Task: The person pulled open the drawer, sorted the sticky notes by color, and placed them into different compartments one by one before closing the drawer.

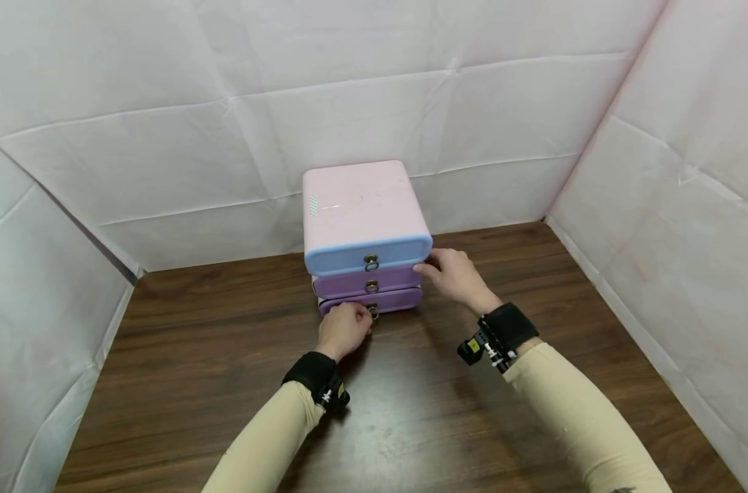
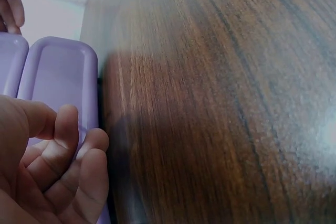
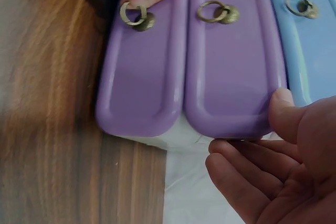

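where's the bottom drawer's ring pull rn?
Head view: the ring pull is low on the bottom purple drawer, at the left hand fingertips; the right hand steadies the cabinet's right side.

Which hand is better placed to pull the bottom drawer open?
The left hand: its fingers already pinch the bottom drawer's ring pull. The right hand rests on the side of the drawer unit, beside the middle drawer, likely steadying it.
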